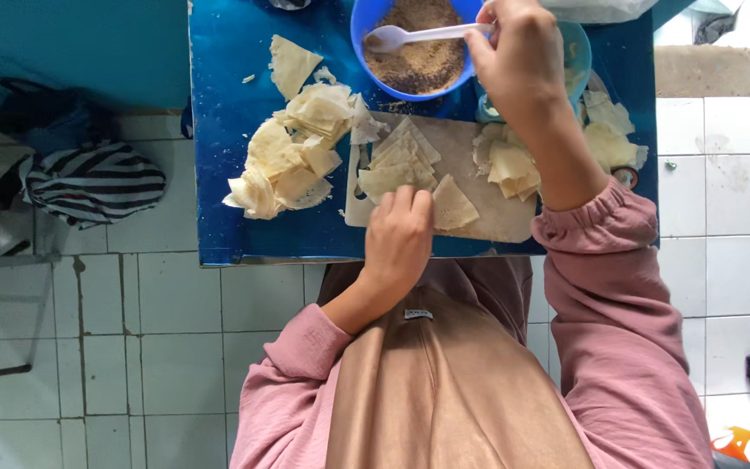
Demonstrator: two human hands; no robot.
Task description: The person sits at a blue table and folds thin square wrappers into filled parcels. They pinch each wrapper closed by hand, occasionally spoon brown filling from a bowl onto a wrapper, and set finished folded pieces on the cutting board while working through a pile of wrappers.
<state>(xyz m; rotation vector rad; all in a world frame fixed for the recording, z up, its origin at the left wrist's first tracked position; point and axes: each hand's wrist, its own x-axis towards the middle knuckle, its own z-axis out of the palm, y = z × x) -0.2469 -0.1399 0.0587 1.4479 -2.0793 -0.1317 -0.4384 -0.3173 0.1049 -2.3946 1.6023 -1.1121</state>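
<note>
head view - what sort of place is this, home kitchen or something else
Probably an informal food-prep spot, home or small stall. A low blue table stands on a white tiled floor, holding thin pastry wrappers, a cutting board and a blue bowl of brown filling.

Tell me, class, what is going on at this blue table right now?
A person in pink sleeves sits at a blue table. The right hand holds a white plastic spoon over a blue bowl of brown crumbly filling. The left hand rests on a triangular pastry sheet lying on a pale cutting board. More folded pastry pieces are piled to the left of the board.
</note>
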